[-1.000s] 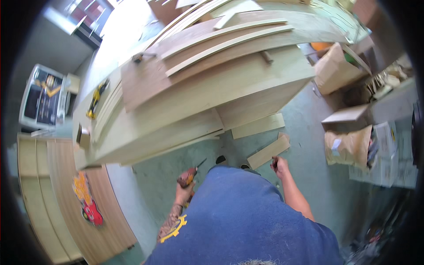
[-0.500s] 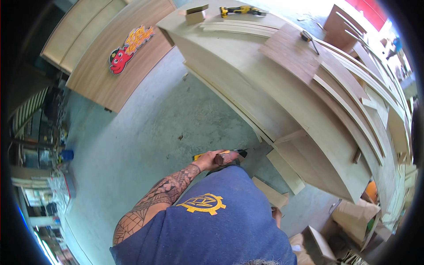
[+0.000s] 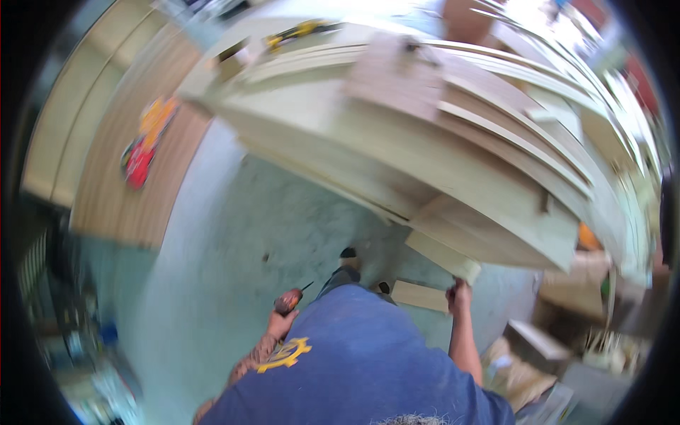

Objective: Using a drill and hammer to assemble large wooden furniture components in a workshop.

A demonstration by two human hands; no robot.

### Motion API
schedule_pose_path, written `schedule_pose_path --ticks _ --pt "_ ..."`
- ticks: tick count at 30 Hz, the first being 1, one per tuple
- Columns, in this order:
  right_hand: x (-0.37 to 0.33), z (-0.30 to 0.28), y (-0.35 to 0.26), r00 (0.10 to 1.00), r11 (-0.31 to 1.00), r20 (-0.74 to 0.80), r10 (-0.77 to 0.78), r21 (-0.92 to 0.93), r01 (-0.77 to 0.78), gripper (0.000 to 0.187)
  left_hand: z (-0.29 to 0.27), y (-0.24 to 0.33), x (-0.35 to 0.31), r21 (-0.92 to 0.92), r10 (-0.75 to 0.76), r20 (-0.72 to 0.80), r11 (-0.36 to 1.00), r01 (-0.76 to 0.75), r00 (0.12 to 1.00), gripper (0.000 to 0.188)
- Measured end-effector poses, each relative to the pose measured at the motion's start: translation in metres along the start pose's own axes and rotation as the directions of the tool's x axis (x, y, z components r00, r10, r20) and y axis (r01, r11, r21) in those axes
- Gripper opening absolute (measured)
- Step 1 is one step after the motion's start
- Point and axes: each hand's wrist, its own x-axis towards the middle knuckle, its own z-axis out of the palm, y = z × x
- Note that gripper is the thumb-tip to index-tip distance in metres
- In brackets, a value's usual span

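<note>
My left hand [image 3: 280, 326] is closed around a cordless drill [image 3: 287, 302] with a dark reddish-brown body, its thin bit pointing up and to the right. It hangs left of my blue shirt, over the floor. On the other side, my right arm reaches forward and my right hand [image 3: 460, 292] is closed. Whatever it may hold is too small and blurred to make out. Just beyond that hand is the end of a pale plywood strip [image 3: 440, 255]; beside it, to the left, lies another pale board [image 3: 421, 295].
A long pale wooden cabinet [image 3: 319, 142] crosses the front, with strips, panels and a yellow-black power tool [image 3: 303, 32] on top. A wood-grain panel [image 3: 134, 142] with a red and orange emblem stands at left. Boxes and brown paper [image 3: 520, 379] lie at lower right.
My left hand has swung left and back with the drill, away from in front of my body. My right hand has come into fuller view, reaching forward. The whole view has turned and blurred.
</note>
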Motion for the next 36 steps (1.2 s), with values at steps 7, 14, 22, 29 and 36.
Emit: schedule_pose_path --ticks 7,14,22,29,36 --pt "-0.028 0.109 -0.19 0.867 0.847 0.012 -0.499 -0.204 0.49 0.021 -0.022 0.099 0.115 -0.187 0.249 0.096 0.956 -0.228 0.964 0.057" --pt "-0.051 0.134 -0.245 0.676 0.488 0.185 -0.713 -0.561 0.669 0.024 -0.065 0.31 0.177 -0.374 0.624 0.079 0.742 -0.557 0.778 0.029" --pt "-0.024 0.128 -0.157 0.709 0.535 0.402 -0.58 -0.469 0.703 0.021 -0.035 0.374 0.153 -0.417 0.565 -0.086 0.728 -0.544 0.821 0.015" --pt "-0.017 0.231 -0.109 0.579 0.333 0.806 -0.126 -0.515 0.79 0.025 -0.004 0.333 0.119 -0.399 0.473 -0.173 0.769 -0.5 0.864 0.033" --pt "-0.018 0.363 -0.099 0.32 0.204 0.944 0.087 -0.331 0.921 0.027 -0.059 0.259 0.116 -0.432 0.181 -0.287 0.852 -0.296 0.941 0.024"
